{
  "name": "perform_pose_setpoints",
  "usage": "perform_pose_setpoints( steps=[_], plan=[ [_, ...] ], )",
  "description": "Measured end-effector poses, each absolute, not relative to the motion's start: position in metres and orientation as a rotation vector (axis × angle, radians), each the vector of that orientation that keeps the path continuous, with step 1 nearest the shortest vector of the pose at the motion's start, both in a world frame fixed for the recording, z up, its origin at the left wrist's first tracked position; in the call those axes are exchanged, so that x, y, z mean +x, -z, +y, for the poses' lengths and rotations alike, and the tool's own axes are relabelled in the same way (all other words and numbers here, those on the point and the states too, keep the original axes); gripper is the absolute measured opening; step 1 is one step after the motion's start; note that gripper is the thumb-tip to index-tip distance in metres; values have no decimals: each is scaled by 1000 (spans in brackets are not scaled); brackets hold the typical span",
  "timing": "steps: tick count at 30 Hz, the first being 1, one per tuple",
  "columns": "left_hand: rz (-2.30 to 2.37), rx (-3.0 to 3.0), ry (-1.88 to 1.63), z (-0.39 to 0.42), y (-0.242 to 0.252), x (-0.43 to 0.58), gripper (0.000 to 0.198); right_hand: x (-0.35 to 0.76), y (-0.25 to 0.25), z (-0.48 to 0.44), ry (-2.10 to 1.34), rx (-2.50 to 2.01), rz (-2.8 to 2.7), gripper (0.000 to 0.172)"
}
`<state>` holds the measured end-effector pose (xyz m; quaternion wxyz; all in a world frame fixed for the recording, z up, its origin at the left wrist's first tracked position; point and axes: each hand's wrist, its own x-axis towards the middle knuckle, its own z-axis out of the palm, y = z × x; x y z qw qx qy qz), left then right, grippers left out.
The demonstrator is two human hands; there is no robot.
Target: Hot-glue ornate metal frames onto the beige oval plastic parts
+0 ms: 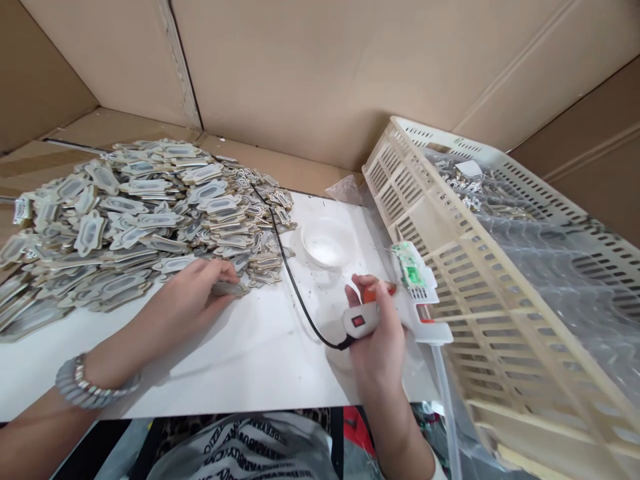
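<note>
My right hand [379,333] is wrapped round the handle of a white hot glue gun [433,331] with a red switch and an orange trigger. A long translucent glue stick [447,407] trails from its back, and a black cord runs from the handle. Between thumb and fingers my left hand [200,293] pinches a small flat grey piece [228,289] just above the white table. Beside that hand lies a big pile of flat grey, frame-shaped pieces [150,200] with pointed ends.
A white round dish [326,241] sits on the white table [250,360]. At the right stands a cream slotted plastic crate [480,293] holding wavy clear trays [565,260] and small metallic-looking pieces. Cardboard walls [300,73] close in the back. The black cord [295,283] crosses the table.
</note>
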<state>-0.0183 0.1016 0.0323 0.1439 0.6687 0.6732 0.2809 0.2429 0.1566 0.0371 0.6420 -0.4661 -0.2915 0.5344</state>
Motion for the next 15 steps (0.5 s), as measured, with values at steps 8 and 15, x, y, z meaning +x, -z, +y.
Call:
perform_pose_setpoints(
  steps=[8,15],
  plan=[
    [1926,2015,-742,101,-25,-23,22,270,-12,166,-1380,-1171,-261,32],
    [1987,2127,-861,91,-34,-28,37,279,-13,161,-1569,-1100,-254,38]
  ],
)
